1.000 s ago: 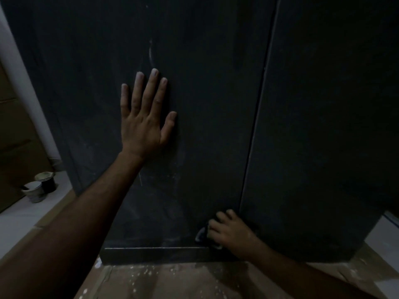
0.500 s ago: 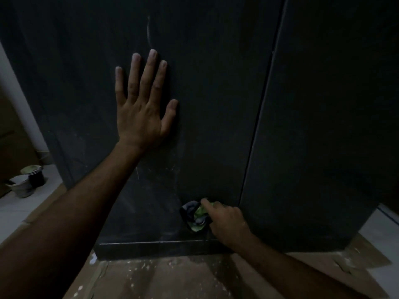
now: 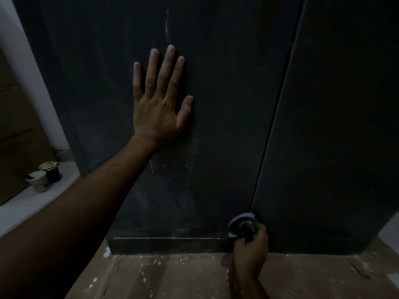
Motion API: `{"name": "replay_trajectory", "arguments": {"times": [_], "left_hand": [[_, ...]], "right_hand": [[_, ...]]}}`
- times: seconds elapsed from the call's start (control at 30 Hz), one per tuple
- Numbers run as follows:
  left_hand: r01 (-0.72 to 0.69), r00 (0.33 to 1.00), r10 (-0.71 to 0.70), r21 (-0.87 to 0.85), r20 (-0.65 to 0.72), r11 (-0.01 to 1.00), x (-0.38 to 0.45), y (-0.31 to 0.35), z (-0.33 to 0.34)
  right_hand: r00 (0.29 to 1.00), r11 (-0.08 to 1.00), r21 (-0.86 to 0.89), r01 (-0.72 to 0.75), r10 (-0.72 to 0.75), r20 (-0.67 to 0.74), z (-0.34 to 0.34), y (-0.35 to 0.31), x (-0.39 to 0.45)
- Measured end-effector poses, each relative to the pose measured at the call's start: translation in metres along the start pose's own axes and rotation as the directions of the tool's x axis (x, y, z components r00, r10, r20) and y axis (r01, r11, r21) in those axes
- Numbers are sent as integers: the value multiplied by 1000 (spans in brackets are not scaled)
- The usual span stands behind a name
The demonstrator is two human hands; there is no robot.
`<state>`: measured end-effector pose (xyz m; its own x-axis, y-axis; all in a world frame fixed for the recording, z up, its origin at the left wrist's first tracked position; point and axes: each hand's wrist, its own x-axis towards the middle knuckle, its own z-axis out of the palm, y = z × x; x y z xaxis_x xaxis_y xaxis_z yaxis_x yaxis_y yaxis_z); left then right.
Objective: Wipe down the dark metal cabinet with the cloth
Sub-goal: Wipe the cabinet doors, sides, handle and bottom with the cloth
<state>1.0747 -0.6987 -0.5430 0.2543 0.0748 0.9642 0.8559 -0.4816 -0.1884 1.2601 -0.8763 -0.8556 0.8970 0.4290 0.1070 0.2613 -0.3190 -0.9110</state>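
1. Low on the dark metal cabinet (image 3: 226,104), just above its bottom ledge and at the foot of the seam between the two doors, a bunched cloth (image 3: 241,226) with green and pale purple patches is pressed against the metal.
2. Gripping that cloth from below is the right hand (image 3: 251,247), its fingers curled round the wad.
3. Higher up on the left door of the cabinet, the left hand (image 3: 158,111) lies flat against the surface, fingers straight and spread, thumb out to the side.
4. Faint pale smears and scratches mark the door between the two hands.
5. Below the cabinet runs a brown floor (image 3: 172,277) flecked with white spots.
6. Left of the cabinet, on a pale floor, stand two small paint tins (image 3: 45,175), touching each other.
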Motion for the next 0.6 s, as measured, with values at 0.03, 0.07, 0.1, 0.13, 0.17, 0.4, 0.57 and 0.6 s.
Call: {"name": "replay_trajectory", "arguments": {"times": [0.03, 0.07, 0.1, 0.13, 0.17, 0.4, 0.57, 0.6], "left_hand": [[-4, 1000, 4, 5, 0, 1000, 0, 0, 0], [-6, 1000, 6, 10, -1, 1000, 0, 1, 0], [-6, 1000, 6, 14, -2, 1000, 1, 2, 0], [-3, 1000, 4, 15, -4, 1000, 1, 2, 0], [-3, 1000, 3, 15, -4, 1000, 0, 1, 0], [-16, 1000, 16, 18, 8, 1000, 1, 2, -2], [1, 1000, -1, 35, -2, 999, -1, 2, -1], [-3, 1000, 3, 37, -7, 999, -1, 2, -1]], "right_hand": [[999, 999, 28, -32, 32, -6, 9, 3, -7], [1000, 999, 44, -20, 19, 23, 21, 6, -16], [996, 998, 57, 16, -21, 91, 34, 7, -28], [977, 996, 71, 58, -72, 202, 47, 8, -41], [942, 991, 87, 106, -128, 311, 56, 9, -52], [997, 996, 50, -69, 70, -19, 5, 51, 22], [911, 991, 63, -119, 84, 403, 52, 34, -32], [871, 992, 61, -107, 64, 487, 68, 29, -50]]}}
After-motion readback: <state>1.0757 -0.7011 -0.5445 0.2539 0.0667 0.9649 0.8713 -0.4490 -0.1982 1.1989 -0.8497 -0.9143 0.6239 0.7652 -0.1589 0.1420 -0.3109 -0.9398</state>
